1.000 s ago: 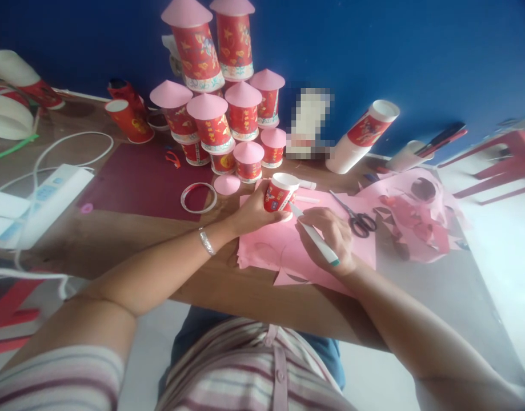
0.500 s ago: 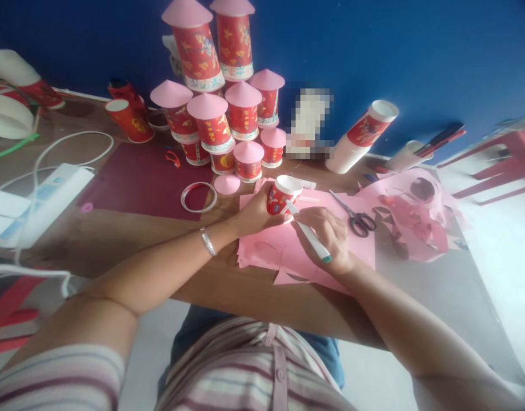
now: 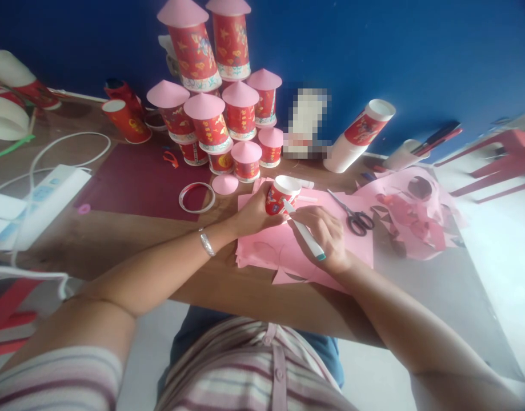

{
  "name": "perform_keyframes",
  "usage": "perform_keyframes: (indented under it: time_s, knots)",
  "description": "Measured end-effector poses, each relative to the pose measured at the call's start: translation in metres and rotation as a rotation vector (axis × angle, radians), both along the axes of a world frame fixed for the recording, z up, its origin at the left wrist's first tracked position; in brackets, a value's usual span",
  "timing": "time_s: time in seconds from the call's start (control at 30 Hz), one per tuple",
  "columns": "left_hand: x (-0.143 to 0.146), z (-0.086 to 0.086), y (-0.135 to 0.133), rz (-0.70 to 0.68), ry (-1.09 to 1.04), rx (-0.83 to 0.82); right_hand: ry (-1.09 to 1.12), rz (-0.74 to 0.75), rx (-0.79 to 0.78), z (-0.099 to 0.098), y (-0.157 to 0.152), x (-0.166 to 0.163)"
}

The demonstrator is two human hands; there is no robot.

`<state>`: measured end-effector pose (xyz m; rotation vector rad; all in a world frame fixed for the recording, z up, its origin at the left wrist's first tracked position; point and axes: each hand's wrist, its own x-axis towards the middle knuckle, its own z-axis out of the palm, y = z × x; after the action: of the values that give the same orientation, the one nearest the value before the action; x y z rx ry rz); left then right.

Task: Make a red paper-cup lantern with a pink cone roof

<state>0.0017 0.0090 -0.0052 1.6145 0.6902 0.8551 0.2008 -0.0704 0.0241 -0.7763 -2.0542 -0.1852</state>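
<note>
My left hand (image 3: 252, 213) is closed round a small red paper cup (image 3: 280, 196) with a white rim, holding it tilted on a stack of pink paper sheets (image 3: 288, 251). My right hand (image 3: 324, 233) grips a white pen with a green end (image 3: 304, 233). The pen's tip touches the base of the cup. A silver bracelet (image 3: 206, 242) sits on my left wrist.
Behind stands a pile of red cups with pink cone lids (image 3: 221, 108). A loose pink cone (image 3: 225, 184), a tape ring (image 3: 197, 197), scissors (image 3: 353, 214), pink scraps (image 3: 412, 214), a cup stack lying down (image 3: 359, 136) and a power strip (image 3: 43, 200) lie on the wooden table (image 3: 129, 240).
The cup has tipped further over and slid slightly left. My right hand and pen have moved a little up and left along the cup's base.
</note>
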Motion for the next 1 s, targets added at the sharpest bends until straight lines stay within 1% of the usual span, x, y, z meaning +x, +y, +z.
perform_keyframes:
  time_s: [0.27, 0.43, 0.6, 0.77, 0.87, 1.0]
  knots:
    - [-0.002, 0.006, -0.001, 0.059, 0.046, -0.078, 0.014, -0.057, -0.007, -0.004, 0.0, 0.003]
    - [-0.003, 0.012, -0.002, 0.056, 0.056, -0.067, 0.039, -0.058, -0.007, -0.008, 0.001, 0.005]
    - [-0.006, 0.017, -0.002, 0.041, 0.06, -0.075, 0.048, -0.1, -0.012, -0.006, 0.0, 0.005]
    - [-0.009, 0.018, 0.0, -0.061, -0.022, -0.184, 0.072, -0.119, -0.032, -0.001, -0.001, 0.003]
    - [-0.01, 0.018, 0.001, -0.093, -0.031, -0.248, 0.074, -0.135, -0.034, 0.001, -0.001, 0.002]
    - [-0.011, 0.02, 0.002, -0.144, -0.046, -0.257, 0.095, -0.139, -0.017, 0.004, -0.001, 0.001]
